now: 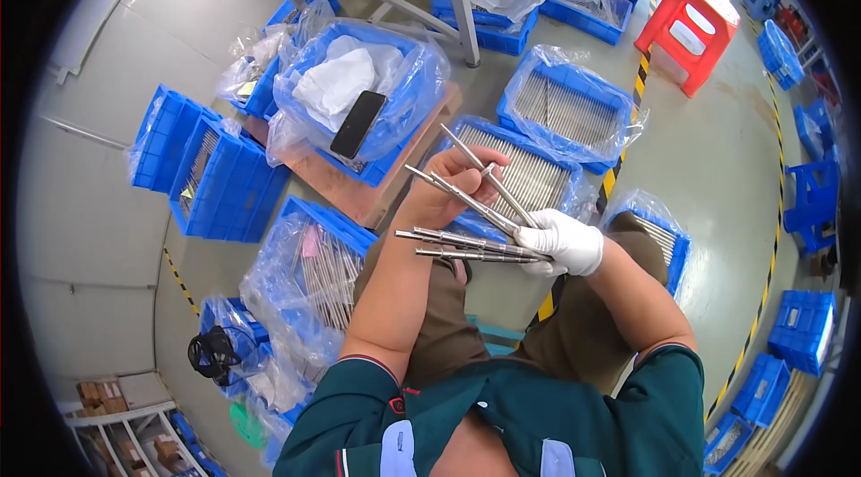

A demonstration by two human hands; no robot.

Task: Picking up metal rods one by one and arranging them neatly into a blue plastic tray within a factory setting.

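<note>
My gloved right hand (pixel 574 242) is closed around one end of several slim metal rods (pixel 462 246), which fan out to the left with stepped ends. My bare left hand (pixel 456 186) is closed, its thumb and fingers curled on one metal rod (pixel 473 154) that slants up out of the fan. Some of its fingers are hidden behind the rods. Just beyond my hands, a blue crate (pixel 535 179) lined with clear plastic holds a row of similar rods. Another blue crate (pixel 574 109) of rods stands behind it.
At the left, a dark phone (pixel 359 125) lies on a bagged blue crate (pixel 417 87) on a wooden pallet (pixel 345 195). Loose rods (pixel 327 275) fill a crate beside my left forearm. A red stool (pixel 691 33) stands far right. Striped tape (pixel 613 181) marks the floor.
</note>
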